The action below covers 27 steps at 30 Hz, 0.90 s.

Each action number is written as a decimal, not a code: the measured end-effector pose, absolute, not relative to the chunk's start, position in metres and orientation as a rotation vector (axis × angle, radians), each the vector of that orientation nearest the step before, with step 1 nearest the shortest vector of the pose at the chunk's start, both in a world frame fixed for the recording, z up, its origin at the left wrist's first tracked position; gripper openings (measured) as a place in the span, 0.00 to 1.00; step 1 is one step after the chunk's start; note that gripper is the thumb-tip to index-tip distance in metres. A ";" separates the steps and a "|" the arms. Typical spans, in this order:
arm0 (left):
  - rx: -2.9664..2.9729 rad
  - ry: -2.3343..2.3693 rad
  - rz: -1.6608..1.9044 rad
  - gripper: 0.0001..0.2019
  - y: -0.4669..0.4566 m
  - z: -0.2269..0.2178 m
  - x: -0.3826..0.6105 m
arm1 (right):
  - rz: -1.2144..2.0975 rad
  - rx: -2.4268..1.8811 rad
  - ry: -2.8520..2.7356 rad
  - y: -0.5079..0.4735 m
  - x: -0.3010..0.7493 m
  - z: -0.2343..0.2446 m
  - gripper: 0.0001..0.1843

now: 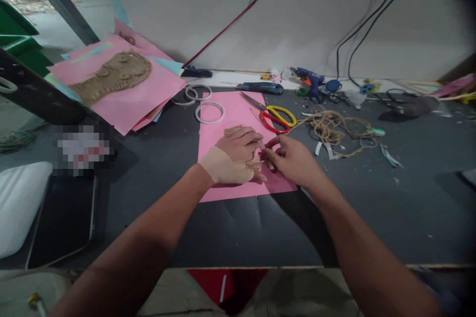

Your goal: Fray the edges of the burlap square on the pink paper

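My left hand (238, 153), with a tan bandage around the palm, lies flat on a pink paper sheet (223, 191). Brown twine pieces (255, 162) show at its edge, and most of what is beneath it is hidden. Close beside it, my right hand (292, 158) is closed, thumb and forefinger pinching a small white strip (262, 145) at the twine. Just beyond my hands, scissors (277, 118) with one red and one yellow handle lie partly on the sheet. White rings (210, 113) rest at the sheet's upper left corner.
At the left, a stack of pink and blue sheets (137, 94) bears a brown fringed twine piece (115, 70). Tangled twine (334, 129) and white scraps lie on the right. A blue cutter knife (260, 88) and a blue glue gun (312, 81) lie along the wall.
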<state>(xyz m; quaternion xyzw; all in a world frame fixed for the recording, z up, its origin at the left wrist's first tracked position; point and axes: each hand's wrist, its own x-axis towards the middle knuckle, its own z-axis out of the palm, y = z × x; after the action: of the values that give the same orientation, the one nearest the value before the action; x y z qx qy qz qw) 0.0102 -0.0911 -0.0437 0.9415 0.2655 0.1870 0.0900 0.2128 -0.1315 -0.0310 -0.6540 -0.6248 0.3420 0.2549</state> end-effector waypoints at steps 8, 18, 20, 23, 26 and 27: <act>2.802 0.802 0.556 0.39 -0.092 -0.044 0.011 | 0.889 -1.760 -1.702 -0.132 0.211 -0.034 0.16; 2.806 0.819 0.569 0.40 -0.090 -0.046 0.010 | 0.832 -1.743 -1.773 -0.131 0.212 -0.039 0.19; 2.810 0.821 0.571 0.41 -0.090 -0.046 0.010 | 0.839 -1.748 -1.776 -0.131 0.212 -0.038 0.19; 2.812 0.831 0.576 0.41 -0.091 -0.047 0.010 | 0.862 -1.762 -1.772 -0.131 0.212 -0.035 0.20; 2.818 0.821 0.596 0.41 -0.090 -0.047 0.010 | 0.905 -1.761 -1.758 -0.131 0.212 -0.033 0.20; 2.821 0.817 0.598 0.40 -0.090 -0.048 0.010 | 0.920 -1.758 -1.753 -0.131 0.212 -0.033 0.20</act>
<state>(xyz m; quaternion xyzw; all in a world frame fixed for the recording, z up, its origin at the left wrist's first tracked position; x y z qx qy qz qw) 0.0104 -0.0903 -0.0477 0.9388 0.2718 0.1991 0.0722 0.2118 -0.1312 -0.0326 -0.6439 -0.6421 0.3368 0.2443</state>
